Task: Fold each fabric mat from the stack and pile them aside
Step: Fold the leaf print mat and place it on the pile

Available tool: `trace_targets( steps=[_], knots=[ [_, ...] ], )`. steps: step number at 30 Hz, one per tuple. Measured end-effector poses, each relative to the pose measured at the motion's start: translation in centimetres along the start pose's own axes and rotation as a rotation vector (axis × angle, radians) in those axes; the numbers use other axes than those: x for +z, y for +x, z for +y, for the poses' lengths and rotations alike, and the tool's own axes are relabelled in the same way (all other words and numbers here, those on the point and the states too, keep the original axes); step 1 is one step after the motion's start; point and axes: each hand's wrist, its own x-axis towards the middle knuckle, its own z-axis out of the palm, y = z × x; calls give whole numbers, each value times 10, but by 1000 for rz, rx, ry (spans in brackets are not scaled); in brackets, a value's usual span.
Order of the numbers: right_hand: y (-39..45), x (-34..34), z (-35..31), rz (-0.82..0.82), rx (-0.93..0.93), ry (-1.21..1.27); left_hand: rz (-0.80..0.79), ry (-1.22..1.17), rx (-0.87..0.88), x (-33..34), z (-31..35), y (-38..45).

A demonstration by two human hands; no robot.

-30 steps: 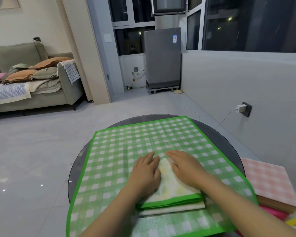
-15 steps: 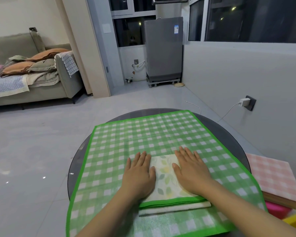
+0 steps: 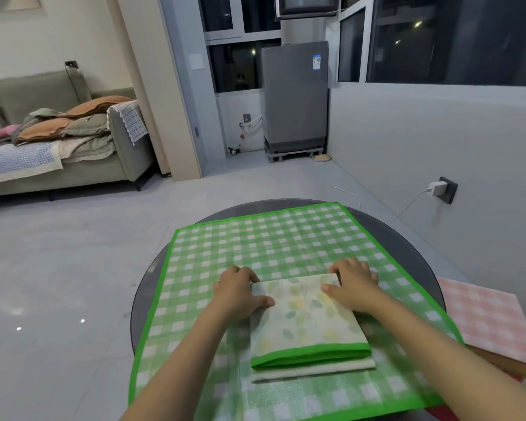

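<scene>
Only one view: my head cam, wide-angle, looking forward and down, close over the table (image 3: 413, 238), room and windows (image 3: 456, 38) beyond.

Two bare forearms reach in from the lower edge, no sleeves visible. The left hand (image 3: 240, 291) and right hand (image 3: 354, 285) wear no gloves, rings or watch.

Green-and-white gingham mat (image 3: 286, 238), bright green border. On it, a cream folded mat (image 3: 307, 317) with leaf print, green-edged. At three o'clock, a pink check stack (image 3: 486, 323), possibly orange beneath.
</scene>
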Motion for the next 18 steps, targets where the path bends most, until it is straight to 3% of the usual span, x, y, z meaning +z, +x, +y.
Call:
trace_targets(
  steps=[5,11,18],
  knots=[
    [-2,-12,6,-21,-46,360,-24,-248,-22,-12,10,-2],
    [-29,-52,15,92,-92,612,71,-667,24,-38,27,-17],
    [-69,-122,43,329,-124,832,127,-917,189,-72,97,-35]
  ],
)
